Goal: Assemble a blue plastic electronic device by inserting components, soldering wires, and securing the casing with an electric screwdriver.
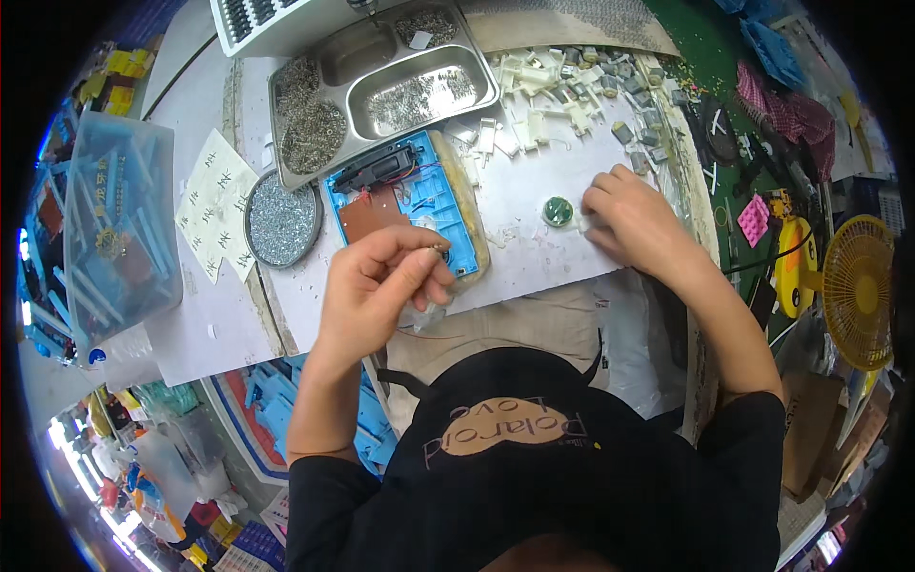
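My left hand (379, 284) is closed in a pinch over the near edge of a blue plastic housing (460, 234). A tiny dark or metallic bit shows at its fingertips, too small to name. Inside the housing are a black part (379, 168), thin red and black wires, and a reddish-brown panel (372, 215). The housing lies on a pale, worn pad (465, 195). My right hand (634, 217) rests on the table with its fingers curled together. A small whitish bit shows beside them; what they hold is hidden. Just left of those fingers sits a small round green object (558, 212).
A steel compartment tray (357, 129) holds small metal parts. Near it are a round dish of grey bits (283, 221) and handwritten paper slips (212, 205). Several white plastic pieces (534, 131) lie at the back right. A clear bin (124, 229) stands left, a yellow fan (863, 291) right.
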A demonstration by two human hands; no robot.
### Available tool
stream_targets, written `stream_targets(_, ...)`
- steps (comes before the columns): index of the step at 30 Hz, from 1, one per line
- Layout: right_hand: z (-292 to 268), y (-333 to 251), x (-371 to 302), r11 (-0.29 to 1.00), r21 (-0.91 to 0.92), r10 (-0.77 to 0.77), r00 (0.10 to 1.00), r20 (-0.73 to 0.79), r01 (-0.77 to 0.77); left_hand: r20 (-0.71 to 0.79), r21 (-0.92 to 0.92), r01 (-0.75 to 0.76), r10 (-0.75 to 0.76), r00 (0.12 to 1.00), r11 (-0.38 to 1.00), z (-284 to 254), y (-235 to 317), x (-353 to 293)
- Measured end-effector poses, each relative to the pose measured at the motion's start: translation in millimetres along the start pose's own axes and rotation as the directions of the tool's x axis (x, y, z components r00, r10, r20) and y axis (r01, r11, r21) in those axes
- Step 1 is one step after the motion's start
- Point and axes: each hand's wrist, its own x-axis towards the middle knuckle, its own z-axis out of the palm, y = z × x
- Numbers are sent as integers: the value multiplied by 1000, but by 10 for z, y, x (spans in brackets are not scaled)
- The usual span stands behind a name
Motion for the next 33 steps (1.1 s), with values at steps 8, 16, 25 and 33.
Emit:
stream_targets(8,-411,-617,19,915,333,-129,946,-296,229,7,-91,50,-49,999,995,214,-225,-121)
stream_targets(16,-170,-995,502,779,387,-334,849,-409,493,27,-330,144,-143,989,933,-1,-308,-244)
stream_targets(25,97,-906,454,646,617,-359,892,-273,449,265,-213,329,-269,926,920,-205,-48,-257)
stream_targets(33,358,-852,186,-337,940,57,996,75,-52,79,911,-230,402,912,343,-270,-405,635)
